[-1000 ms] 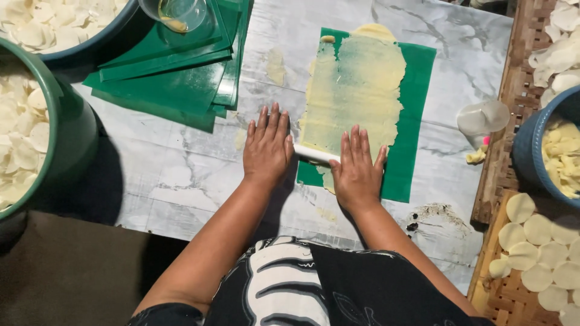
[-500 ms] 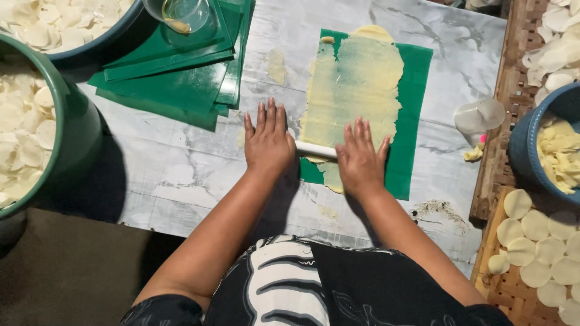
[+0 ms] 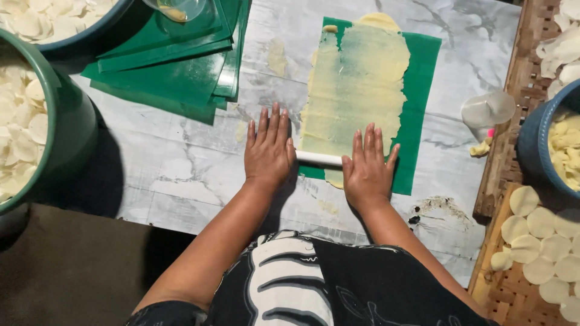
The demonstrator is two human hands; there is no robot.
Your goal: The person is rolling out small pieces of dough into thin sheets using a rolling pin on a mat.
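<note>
The person's left hand (image 3: 269,148) and right hand (image 3: 365,169) both lie flat, fingers stretched and spread, palms pressing on the two ends of a thin white rolling pin (image 3: 318,159); neither hand grips it, they only bear down on it. The pin lies across the near end of a green plastic sheet (image 3: 423,108) on the marble-patterned tabletop (image 3: 181,169). On the sheet the pale yellow dough (image 3: 359,90) is already spread very thin, so that the green shows through in its middle, and it reaches from the pin to just past the sheet's far edge, with ragged sides. A small tongue of dough shows just nearer than the pin, between the hands.

Judging by this, the rolling looks well advanced: the dough covers most of the sheet's length, though a green strip along the right side is bare and the thickness looks uneven.

A stack of spare green sheets (image 3: 169,72) lies to the left, beside a green tub of white discs (image 3: 24,121). To the right, cut round dough discs (image 3: 534,241) lie on a woven tray (image 3: 501,284), near a blue bowl (image 3: 534,151) and a clear plastic cup (image 3: 488,108) lying on its side
</note>
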